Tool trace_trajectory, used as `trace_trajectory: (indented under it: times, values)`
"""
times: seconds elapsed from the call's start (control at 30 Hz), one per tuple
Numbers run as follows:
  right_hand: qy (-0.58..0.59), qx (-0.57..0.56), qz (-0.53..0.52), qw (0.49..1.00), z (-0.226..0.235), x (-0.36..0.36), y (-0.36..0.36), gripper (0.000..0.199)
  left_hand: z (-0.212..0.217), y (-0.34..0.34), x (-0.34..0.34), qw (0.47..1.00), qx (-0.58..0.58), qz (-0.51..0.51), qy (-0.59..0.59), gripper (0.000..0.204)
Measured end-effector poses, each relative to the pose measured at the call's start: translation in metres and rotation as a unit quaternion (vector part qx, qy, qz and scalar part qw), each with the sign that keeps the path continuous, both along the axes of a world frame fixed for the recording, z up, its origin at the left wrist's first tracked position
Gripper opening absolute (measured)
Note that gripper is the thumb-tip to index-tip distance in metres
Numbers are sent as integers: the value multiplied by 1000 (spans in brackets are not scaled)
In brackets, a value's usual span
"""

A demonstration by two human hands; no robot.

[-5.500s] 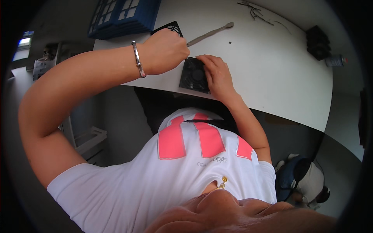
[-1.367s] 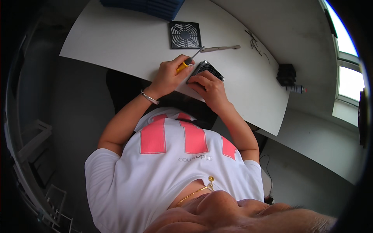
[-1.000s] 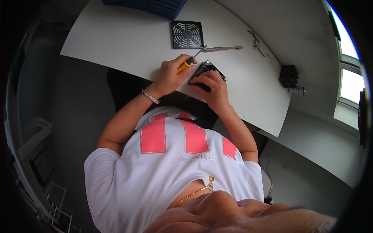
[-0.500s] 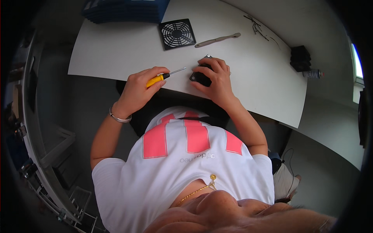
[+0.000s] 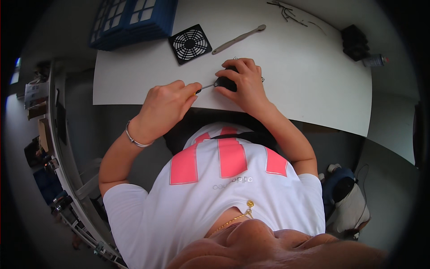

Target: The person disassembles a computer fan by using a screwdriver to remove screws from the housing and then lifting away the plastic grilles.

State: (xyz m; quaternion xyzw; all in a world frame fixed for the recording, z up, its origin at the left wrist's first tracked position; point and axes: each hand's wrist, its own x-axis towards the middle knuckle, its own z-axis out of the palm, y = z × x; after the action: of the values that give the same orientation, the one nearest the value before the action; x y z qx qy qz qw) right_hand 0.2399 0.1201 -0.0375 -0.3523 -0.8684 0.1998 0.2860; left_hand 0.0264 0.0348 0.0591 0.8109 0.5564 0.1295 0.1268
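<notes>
My left hand is closed around a screwdriver; its yellow handle is mostly hidden in the fingers. The thin metal shaft points right, and its tip meets the near left corner of a small black squarish part. That part has metal pieces showing at its corners. Over it curls my right hand, gripping it near the table's front edge and covering much of it. Beyond my hands lies a square black fan guard with a ring-patterned grille. A grey-brown toothbrush-shaped tool rests beside it.
Stacked blue trays stand at the white table's far left. Thin black strips lie at the back. Black blocks and a spray can are at the right edge. Another person is low at the right.
My left hand has brought the screwdriver tip to the black part's corner, and the handle has turned out of sight within the fingers. The view has shifted, showing more of the blue trays.
</notes>
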Motion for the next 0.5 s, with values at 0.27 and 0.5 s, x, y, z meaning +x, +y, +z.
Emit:
trace_trajectory:
  times: [0.27, 0.5]
  values:
    - [23, 2, -9, 1000, 0, -2, -2, 24, 10, 10, 10, 998, -19, -5, 63, 22]
    - [23, 2, -21, 999, 1, -4, -3, 20, 22, 22, 24, 981, -20, -55, 185, 18]
